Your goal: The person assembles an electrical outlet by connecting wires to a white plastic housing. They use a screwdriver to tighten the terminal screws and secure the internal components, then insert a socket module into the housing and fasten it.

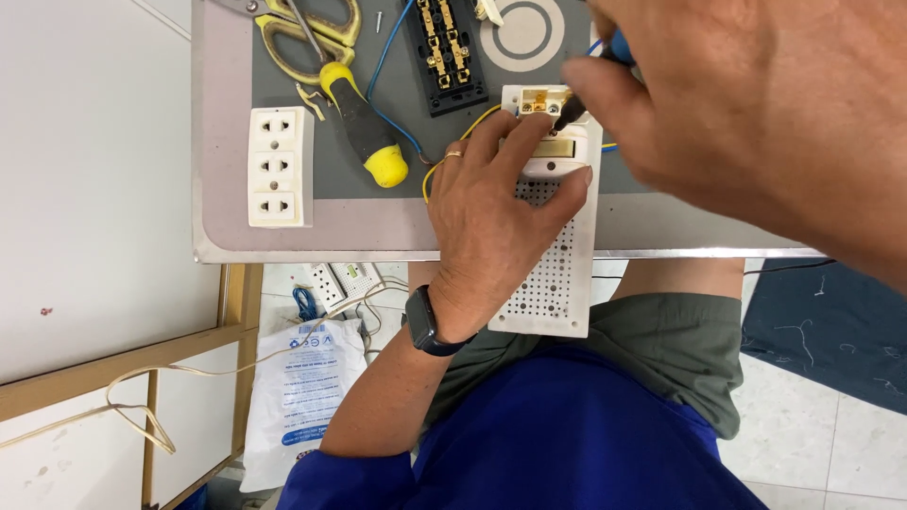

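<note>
Left hand: the left hand (491,222) lies flat over a white perforated plastic panel (553,274), thumb and fingers spread and pressing it down; grip closed on the panel's upper part. A ring sits on one finger and a dark smartwatch (425,323) on the wrist.
Right hand: the right hand (756,113), large and close to the camera, has its grip closed round a blue-handled screwdriver (616,47), whose dark tip meets the brass terminals of a white switch module (548,104).
Panel: rectangular, rigid, dotted with rows of small round holes; it overhangs the near edge of the tabletop (227,236), its far end on the grey mat.
Wires: a thin yellow wire (449,156) and a blue wire (387,66) curve toward the module.
Tools: a yellow-and-black screwdriver (364,118) lies diagonally on the mat, just beside yellow-handled scissors (307,33).
Sockets: a cream triple socket block (280,166), smooth and oblong, rests at the mat's left edge; a black terminal block (446,52) with brass contacts lies near the far edge.
Below: a white plastic bag (302,387) and a loose cream cord (142,387) on the floor.
</note>
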